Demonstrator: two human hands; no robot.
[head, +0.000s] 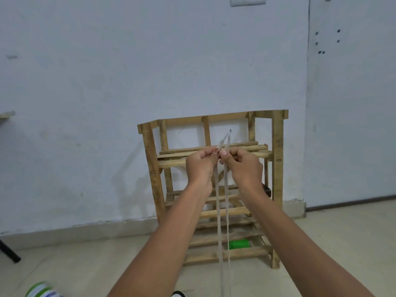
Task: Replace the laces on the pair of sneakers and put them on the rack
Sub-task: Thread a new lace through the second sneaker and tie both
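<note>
Both hands pinch the lace (222,211) near its tips — left hand (200,166) on one strand, right hand (242,166) on the other, fingers curled. Limp, light, likely slippery, it is best held by the stiff tips. Beyond stands the wooden rack (277,168) — a sneaker (179,294) barely shows below.

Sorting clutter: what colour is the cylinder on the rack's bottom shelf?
Green; head view.

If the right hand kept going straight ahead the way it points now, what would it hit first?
Probably the wooden rack, at its upper slatted shelf right behind the right hand; depth is unclear from one view.
</note>
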